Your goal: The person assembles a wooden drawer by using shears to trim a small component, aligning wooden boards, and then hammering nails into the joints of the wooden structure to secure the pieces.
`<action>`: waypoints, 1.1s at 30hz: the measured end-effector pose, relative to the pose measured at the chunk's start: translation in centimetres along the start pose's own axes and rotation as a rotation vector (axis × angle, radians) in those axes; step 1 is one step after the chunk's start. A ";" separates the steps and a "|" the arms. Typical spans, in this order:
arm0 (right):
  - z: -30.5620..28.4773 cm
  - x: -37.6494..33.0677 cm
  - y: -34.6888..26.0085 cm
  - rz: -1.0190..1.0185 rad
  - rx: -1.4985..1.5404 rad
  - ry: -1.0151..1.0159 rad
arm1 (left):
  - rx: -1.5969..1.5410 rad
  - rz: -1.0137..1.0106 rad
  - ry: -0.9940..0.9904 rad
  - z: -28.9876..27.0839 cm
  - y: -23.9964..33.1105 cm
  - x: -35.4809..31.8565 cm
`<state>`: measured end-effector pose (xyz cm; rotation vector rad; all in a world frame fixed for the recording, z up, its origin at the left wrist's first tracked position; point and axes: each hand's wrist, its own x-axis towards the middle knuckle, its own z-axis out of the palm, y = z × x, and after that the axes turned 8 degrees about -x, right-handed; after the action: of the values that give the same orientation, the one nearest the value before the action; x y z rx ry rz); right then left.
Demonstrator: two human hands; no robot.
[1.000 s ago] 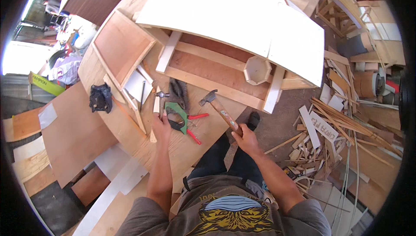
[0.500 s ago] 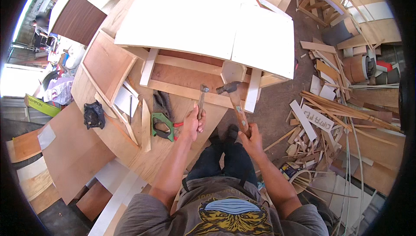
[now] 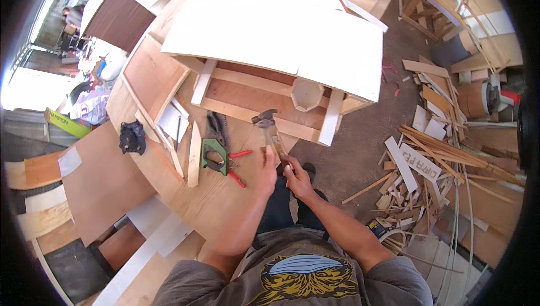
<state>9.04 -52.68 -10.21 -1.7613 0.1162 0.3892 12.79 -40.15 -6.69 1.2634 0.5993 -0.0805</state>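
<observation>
Workshop clutter fills the head view: a plywood table (image 3: 169,193) slants across the left and middle, and the concrete floor (image 3: 360,154) to its right is strewn with a heap of wood offcuts (image 3: 439,165). On the far part of the table lies a shallow wooden frame (image 3: 264,95), half covered by a large pale board (image 3: 275,36) laid across its top. A small pale octagonal piece (image 3: 306,93) sits inside the frame near its right end.

Close to the table's near edge the person's two hands meet. The right hand (image 3: 296,176) is closed around the wooden handle of a hammer (image 3: 270,129), whose dark metal head points up and away, toward the frame's front rail. The left hand (image 3: 265,165) is just beside it, fingers curled together near the handle; whether it pinches something small cannot be told. Both forearms come up from the lower edge, above a grey shirt with a printed design.

Left of the hands lie a green-framed tool (image 3: 212,157) and red-handled pliers (image 3: 239,166), with a dark pair of cutters (image 3: 216,127) just beyond them. A narrow wooden strip (image 3: 194,157) lies beside the green tool. Farther left, a black object (image 3: 132,137) rests on the table near its edge. A dark brown panel (image 3: 121,19) stands at the upper left.
</observation>
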 end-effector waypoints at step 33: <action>-5.6 -5.1 -6.4 -0.449 -0.002 0.292 | -0.064 -0.313 -0.400 6.4 2.8 4.0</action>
<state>7.19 -57.32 -1.62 -1.7765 -0.0739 -0.1937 19.66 -44.02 -5.02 1.0446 0.4425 -0.5574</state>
